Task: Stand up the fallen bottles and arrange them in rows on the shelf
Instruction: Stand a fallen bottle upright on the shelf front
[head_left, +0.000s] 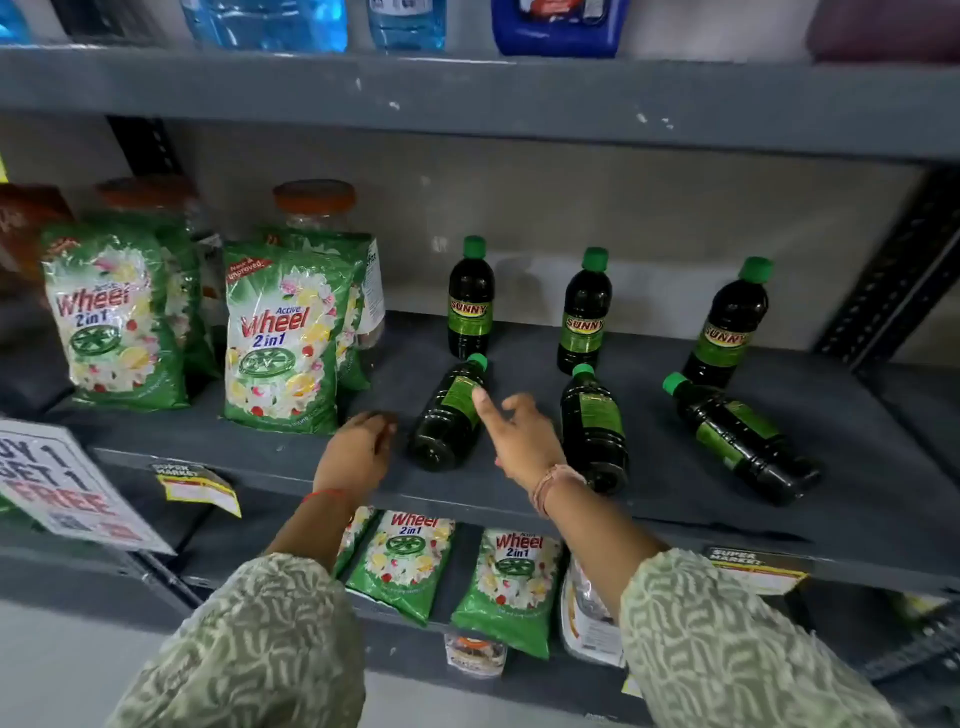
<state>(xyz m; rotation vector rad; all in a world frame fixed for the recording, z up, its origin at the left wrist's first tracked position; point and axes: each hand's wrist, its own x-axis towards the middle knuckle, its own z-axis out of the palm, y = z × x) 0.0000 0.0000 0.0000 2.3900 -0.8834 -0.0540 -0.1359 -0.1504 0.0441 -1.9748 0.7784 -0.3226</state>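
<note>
Three dark bottles with green caps stand upright at the back of the grey shelf (857, 467): a left one (470, 304), a middle one (584, 317) and a right one (727, 330). In front of each lies a fallen bottle, caps toward the back: the left (447, 421), the middle (597, 431), the right (743, 436). My right hand (519, 436) hovers open just right of the left fallen bottle, its index finger touching the label. My left hand (358, 452) sits just left of that bottle's base, fingers curled down, holding nothing.
Green detergent pouches (283, 338) stand to the left on the same shelf, with jars behind them. An upper shelf (467, 93) hangs overhead with blue containers. More pouches (400, 561) lie on the shelf below. An offer sign (62, 483) hangs at the left edge.
</note>
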